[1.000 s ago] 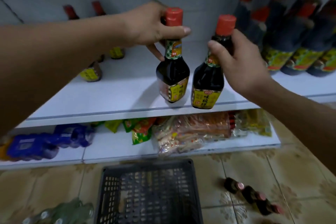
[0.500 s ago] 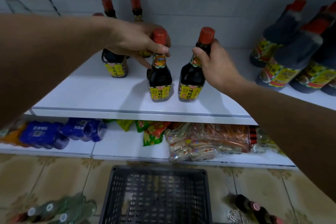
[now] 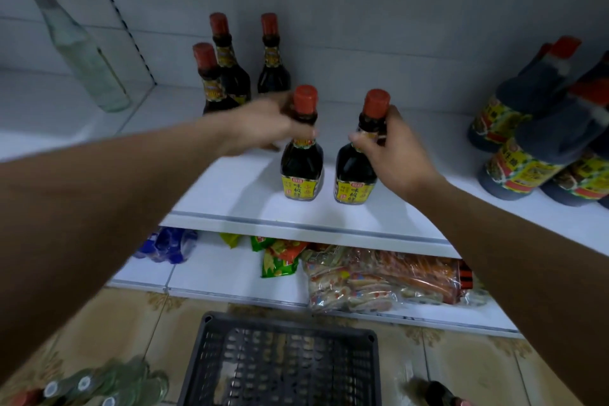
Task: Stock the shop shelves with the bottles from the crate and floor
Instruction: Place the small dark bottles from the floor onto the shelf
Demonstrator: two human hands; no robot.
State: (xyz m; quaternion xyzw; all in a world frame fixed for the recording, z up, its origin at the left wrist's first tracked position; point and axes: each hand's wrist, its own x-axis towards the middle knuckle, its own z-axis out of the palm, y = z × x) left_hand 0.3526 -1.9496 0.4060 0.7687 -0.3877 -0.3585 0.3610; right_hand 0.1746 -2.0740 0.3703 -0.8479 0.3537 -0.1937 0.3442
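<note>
Stocking looks partway done: five dark red-capped bottles stand on the upper shelf (image 3: 230, 188), three at the back (image 3: 227, 76), while the left hand (image 3: 263, 128) grips the neck of a fourth (image 3: 301, 155) and the right hand (image 3: 392, 155) pinches the fifth (image 3: 357, 161) just beside it. Left to shelve, judging by the floor: several clear bottles (image 3: 99, 386) left of the black crate (image 3: 280, 362), whose contents cannot be made out, and at least one dark bottle (image 3: 441, 394) right of it.

We count five small dark bottles with red caps (image 3: 302, 145) standing on the upper shelf (image 3: 329, 221) (two at the front, three behind). One clear glass bottle (image 3: 82, 49) stands far left. One black crate (image 3: 280, 359) sits on the floor. The larger bottles (image 3: 527, 128) at right overlap too much to count.
</note>
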